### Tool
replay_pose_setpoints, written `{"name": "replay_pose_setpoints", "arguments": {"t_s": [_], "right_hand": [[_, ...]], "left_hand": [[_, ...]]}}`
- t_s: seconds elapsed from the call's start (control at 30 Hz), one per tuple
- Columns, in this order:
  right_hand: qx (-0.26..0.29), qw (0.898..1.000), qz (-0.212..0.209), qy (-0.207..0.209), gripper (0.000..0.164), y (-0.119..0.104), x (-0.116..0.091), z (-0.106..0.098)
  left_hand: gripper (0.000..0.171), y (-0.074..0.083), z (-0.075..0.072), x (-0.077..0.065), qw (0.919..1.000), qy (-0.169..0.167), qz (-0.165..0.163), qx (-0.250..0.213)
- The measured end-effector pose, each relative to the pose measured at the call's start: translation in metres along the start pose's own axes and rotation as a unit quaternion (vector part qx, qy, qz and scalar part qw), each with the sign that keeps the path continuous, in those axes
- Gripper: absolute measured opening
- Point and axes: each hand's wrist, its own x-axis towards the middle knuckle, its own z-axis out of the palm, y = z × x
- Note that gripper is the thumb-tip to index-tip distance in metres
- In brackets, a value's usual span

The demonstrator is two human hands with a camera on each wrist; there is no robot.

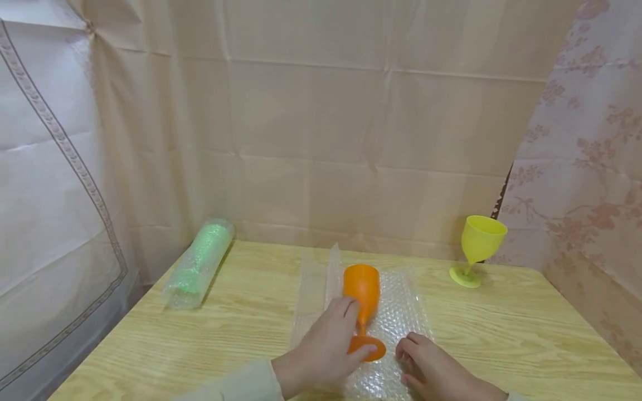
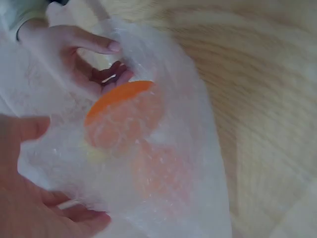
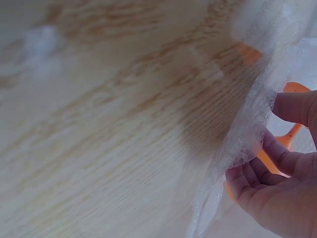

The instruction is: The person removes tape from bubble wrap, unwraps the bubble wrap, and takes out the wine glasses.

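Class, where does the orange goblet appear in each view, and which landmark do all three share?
Head: the orange goblet is low, slightly right of centre, partly covered by the left hand.
Left wrist: the orange goblet is near the middle, mostly seen through the bubble wrap.
Right wrist: the orange goblet is at the right, partly hidden behind the right hand.
Shared landmark: the bubble wrap.

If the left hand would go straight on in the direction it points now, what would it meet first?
The left hand would likely meet the bubble wrap first, then the orange goblet, which shows through the wrap in the left wrist view. The depth between them is unclear.
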Motion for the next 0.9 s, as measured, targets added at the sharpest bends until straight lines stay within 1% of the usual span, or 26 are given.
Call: {"name": "replay_pose_setpoints", "arguments": {"t_s": [0.03, 0.07, 0.1, 0.17, 0.2, 0.27, 0.3, 0.33, 0.37, 0.4, 0.47, 0.57, 0.63, 0.67, 0.8, 0.9], "right_hand": [[0.000, 1.000, 0.000, 0.000, 0.027, 0.000, 0.000, 0.000], [0.001, 1.000, 0.000, 0.000, 0.027, 0.000, 0.000, 0.000], [0.004, 1.000, 0.003, -0.002, 0.027, 0.000, 0.001, 0.000], [0.010, 1.000, 0.008, -0.006, 0.027, 0.000, 0.001, -0.001], [0.014, 1.000, 0.012, -0.008, 0.027, -0.001, 0.001, -0.001], [0.018, 1.000, 0.017, -0.011, 0.027, -0.001, 0.002, -0.002], [0.020, 1.000, 0.019, -0.013, 0.027, -0.001, 0.002, -0.002], [0.020, 1.000, 0.020, -0.014, 0.027, -0.001, 0.002, -0.002], [0.019, 1.000, 0.019, -0.014, 0.027, -0.001, 0.001, -0.002], [0.019, 1.000, 0.020, -0.016, 0.027, -0.001, 0.001, -0.002], [0.021, 0.999, 0.020, -0.018, 0.026, -0.001, 0.001, -0.002], [0.023, 0.999, 0.020, -0.019, 0.026, -0.001, 0.001, -0.002], [0.026, 0.999, 0.022, -0.020, 0.026, -0.002, 0.001, -0.002], [0.027, 0.999, 0.022, -0.019, 0.026, -0.002, 0.000, -0.002], [0.029, 0.999, 0.027, -0.019, 0.027, -0.002, 0.001, -0.002], [0.024, 0.999, 0.027, -0.017, 0.027, -0.002, 0.001, -0.002]], "left_hand": [[0.063, 0.000, 0.000, -0.001, 0.9988, 0.001, 0.029, 0.038], [0.062, 0.000, 0.001, -0.002, 0.9951, 0.007, 0.057, 0.081], [0.062, 0.000, 0.002, -0.003, 0.9889, 0.013, 0.084, 0.122], [0.059, -0.001, 0.003, -0.004, 0.9730, 0.031, 0.124, 0.192], [0.057, -0.002, 0.004, -0.005, 0.9643, 0.037, 0.140, 0.222], [0.053, -0.005, 0.007, -0.007, 0.9493, 0.049, 0.161, 0.265], [0.051, -0.006, 0.007, -0.008, 0.9438, 0.053, 0.169, 0.279], [0.049, -0.007, 0.008, -0.008, 0.9399, 0.055, 0.174, 0.289], [0.050, -0.008, 0.008, -0.010, 0.9365, 0.051, 0.176, 0.299], [0.051, -0.009, 0.008, -0.010, 0.9351, 0.046, 0.175, 0.305], [0.052, -0.011, 0.008, -0.013, 0.9351, 0.030, 0.169, 0.310], [0.055, -0.015, 0.006, -0.017, 0.9284, 0.009, 0.158, 0.336], [0.051, -0.018, 0.005, -0.020, 0.9267, -0.002, 0.150, 0.345], [0.051, -0.019, 0.004, -0.021, 0.9233, -0.007, 0.146, 0.355], [0.047, -0.027, 0.000, -0.028, 0.9190, -0.020, 0.127, 0.373], [0.048, -0.033, 0.000, -0.033, 0.9152, -0.022, 0.115, 0.386]]}}
